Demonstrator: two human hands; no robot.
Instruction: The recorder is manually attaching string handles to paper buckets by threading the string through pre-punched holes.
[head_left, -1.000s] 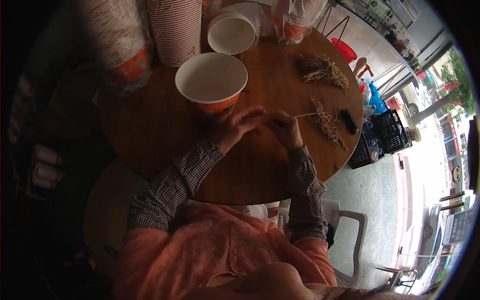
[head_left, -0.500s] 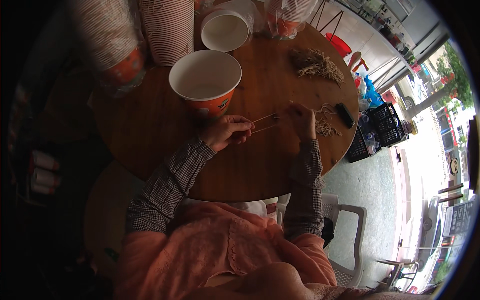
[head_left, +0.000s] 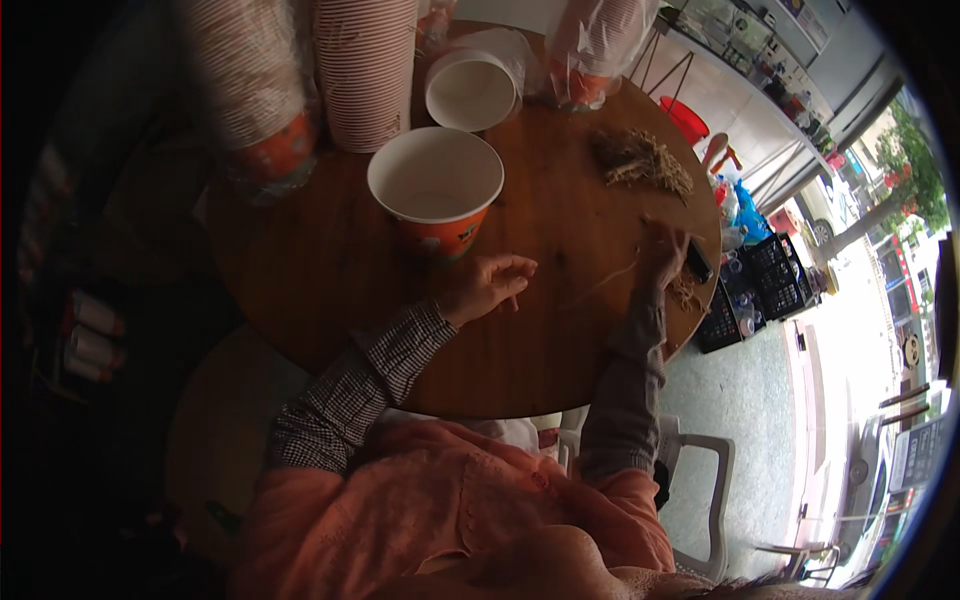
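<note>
My left hand (head_left: 487, 288) hovers over the wooden table just in front of an orange paper bucket (head_left: 440, 235) with a white inside. Its fingers are curved and apart, with nothing in them. My right hand (head_left: 662, 255) is at the table's right side, somewhat blurred, by a small pile of tan strings (head_left: 688, 294) and a black oblong object (head_left: 699, 262) that it partly covers. From its fingers trails a thin pale string (head_left: 622, 274); the grip itself is hard to make out. A larger bundle of tan strings (head_left: 645, 165) lies farther back.
Tall stacks of paper buckets stand at the back left, one stack (head_left: 366, 75) bare and another in clear plastic (head_left: 250, 90). A white bucket (head_left: 470, 93) lies near them in plastic. Black crates (head_left: 770, 270) and a white chair (head_left: 715, 480) are beyond the table's right edge.
The string stretched between both hands has left my left hand, whose fingers have opened. My right hand has moved right to the small pile, trailing the string. The view has shifted slightly.
</note>
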